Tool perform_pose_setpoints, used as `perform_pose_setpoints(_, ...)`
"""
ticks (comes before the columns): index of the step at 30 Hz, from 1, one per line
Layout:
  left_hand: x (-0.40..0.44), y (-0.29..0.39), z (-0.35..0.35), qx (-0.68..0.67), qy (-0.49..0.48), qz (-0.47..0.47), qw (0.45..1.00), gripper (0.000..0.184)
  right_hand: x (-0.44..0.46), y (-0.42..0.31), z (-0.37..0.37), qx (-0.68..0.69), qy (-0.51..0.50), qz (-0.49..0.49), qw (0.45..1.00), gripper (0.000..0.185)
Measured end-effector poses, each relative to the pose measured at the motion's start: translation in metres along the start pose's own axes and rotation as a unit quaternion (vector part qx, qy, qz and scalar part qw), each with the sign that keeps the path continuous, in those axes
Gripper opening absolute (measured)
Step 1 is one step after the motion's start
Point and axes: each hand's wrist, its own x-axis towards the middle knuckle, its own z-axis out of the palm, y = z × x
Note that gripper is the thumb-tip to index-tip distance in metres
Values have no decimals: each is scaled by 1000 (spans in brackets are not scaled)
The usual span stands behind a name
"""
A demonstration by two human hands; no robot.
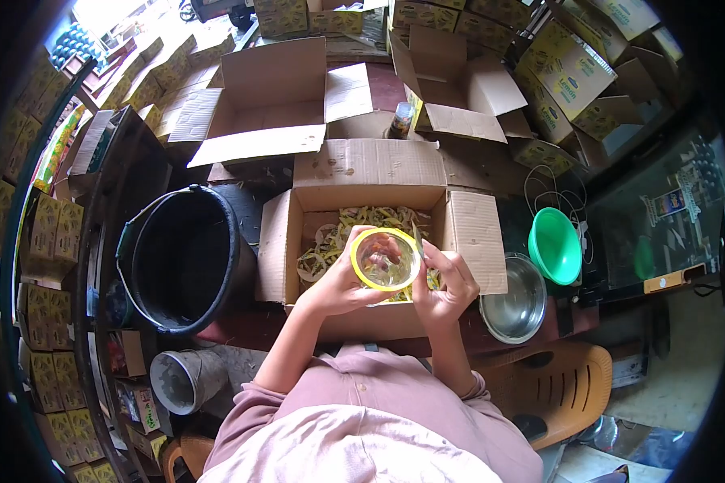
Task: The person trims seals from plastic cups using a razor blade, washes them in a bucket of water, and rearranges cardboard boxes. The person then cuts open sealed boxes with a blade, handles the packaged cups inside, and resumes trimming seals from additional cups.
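A clear cup with a yellow rim [386, 258] is held over an open cardboard box [362, 196]. My left hand [336, 283] wraps round the cup's left side. At the cup's right edge, my right hand [445, 283] has its fingers pinched around a thin dark blade-like tool [418, 239], whose exact shape is hard to make out. Inside the box below lie many yellow-green strips [379, 217] and a few clear round pieces, partly hidden by my hands.
A large black bucket [184, 259] stands left, with a grey bucket [187, 381] below it. At right are a metal bowl [514, 299] and a green bowl [555, 246]. Two open boxes and a small jar [400, 120] stand behind. An orange chair [540, 390] is lower right.
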Motion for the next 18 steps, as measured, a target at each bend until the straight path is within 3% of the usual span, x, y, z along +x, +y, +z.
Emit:
perform_pose_setpoints(7,-2,1,0,-56,-6,-5,998,65,6,2,-2,52,-28,7,998,36)
perform_pose_setpoints(13,-2,-5,-1,-221,-48,-59,972,66,6,6,-2,102,-47,27,993,35)
perform_pose_setpoints(18,-1,-11,-4,-206,-60,-56,975,67,7,2,-2,94,-61,30,993,34)
